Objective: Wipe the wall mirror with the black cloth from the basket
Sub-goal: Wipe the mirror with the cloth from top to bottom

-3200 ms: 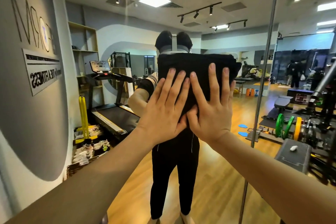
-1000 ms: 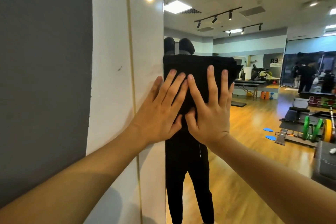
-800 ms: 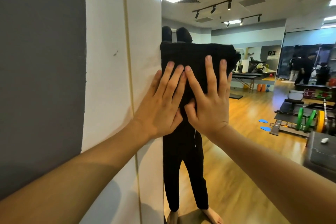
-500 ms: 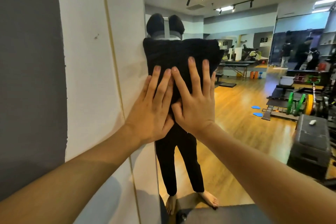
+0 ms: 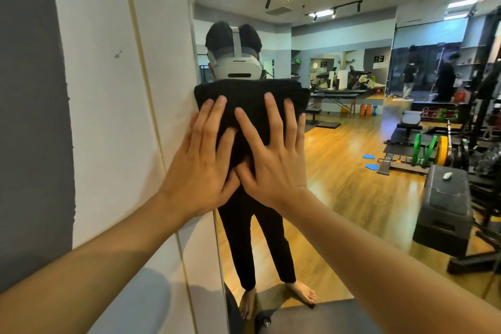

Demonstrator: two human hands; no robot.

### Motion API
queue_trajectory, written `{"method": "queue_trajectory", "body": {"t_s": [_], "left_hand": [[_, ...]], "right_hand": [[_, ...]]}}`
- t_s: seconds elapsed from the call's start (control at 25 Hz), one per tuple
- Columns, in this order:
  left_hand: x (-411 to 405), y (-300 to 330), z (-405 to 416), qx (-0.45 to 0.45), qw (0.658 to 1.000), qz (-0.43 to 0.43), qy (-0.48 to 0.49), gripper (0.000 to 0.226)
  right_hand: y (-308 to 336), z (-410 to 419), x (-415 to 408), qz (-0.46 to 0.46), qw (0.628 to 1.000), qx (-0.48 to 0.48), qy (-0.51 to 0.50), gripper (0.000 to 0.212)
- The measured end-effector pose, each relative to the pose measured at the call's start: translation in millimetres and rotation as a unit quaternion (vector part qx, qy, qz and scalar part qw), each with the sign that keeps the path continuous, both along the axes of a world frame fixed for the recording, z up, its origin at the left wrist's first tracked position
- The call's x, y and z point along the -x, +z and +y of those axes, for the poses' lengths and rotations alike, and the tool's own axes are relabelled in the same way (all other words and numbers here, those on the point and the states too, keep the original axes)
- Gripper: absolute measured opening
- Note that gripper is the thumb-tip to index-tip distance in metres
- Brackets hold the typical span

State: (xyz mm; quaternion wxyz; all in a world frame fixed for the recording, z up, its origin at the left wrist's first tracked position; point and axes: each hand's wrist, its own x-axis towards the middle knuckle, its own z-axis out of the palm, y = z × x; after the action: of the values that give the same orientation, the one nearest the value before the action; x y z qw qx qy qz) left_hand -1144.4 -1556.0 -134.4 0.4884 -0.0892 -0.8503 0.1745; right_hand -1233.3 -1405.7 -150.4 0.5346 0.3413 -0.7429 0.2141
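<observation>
Black cloth under both hands has slid, seemingly, lower.

I have a single view, from the wide-angle camera on the person's head, and nothing else to compare it with. It faces straight at the wall mirror from close range, tilted slightly down, so both forearms run in from the bottom corners toward the middle of the frame. The left hand and right hand sit near centre. The mirror's left edge falls just left of centre, with the white wall panel filling the left side. The lens bends straight lines at the borders. The headset shows reflected, directly ahead.
</observation>
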Motion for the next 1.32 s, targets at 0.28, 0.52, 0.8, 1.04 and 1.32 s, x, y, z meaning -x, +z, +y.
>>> {"method": "queue_trajectory", "body": {"t_s": [0.28,0.52,0.8,1.04,1.32], "left_hand": [[16,9,0,-0.018,1.000,0.019,-0.014,0.082],[29,-20,3,-0.007,0.999,0.041,-0.002,0.077],[22,-34,10,-0.022,1.000,0.008,-0.013,0.077],[21,16,7,-0.029,0.999,0.044,-0.005,0.064],[24,-25,3,-0.016,0.999,0.025,-0.037,0.063]], "right_hand": [[8,-2,18,0.049,0.998,0.039,0.016,0.083],[-13,-1,24,0.065,0.996,0.042,0.037,0.080],[-24,9,13,0.035,0.998,0.022,0.039,0.077],[26,7,14,0.032,0.999,0.035,0.028,0.085],[-16,6,24,0.061,0.997,0.029,0.039,0.082]]}}
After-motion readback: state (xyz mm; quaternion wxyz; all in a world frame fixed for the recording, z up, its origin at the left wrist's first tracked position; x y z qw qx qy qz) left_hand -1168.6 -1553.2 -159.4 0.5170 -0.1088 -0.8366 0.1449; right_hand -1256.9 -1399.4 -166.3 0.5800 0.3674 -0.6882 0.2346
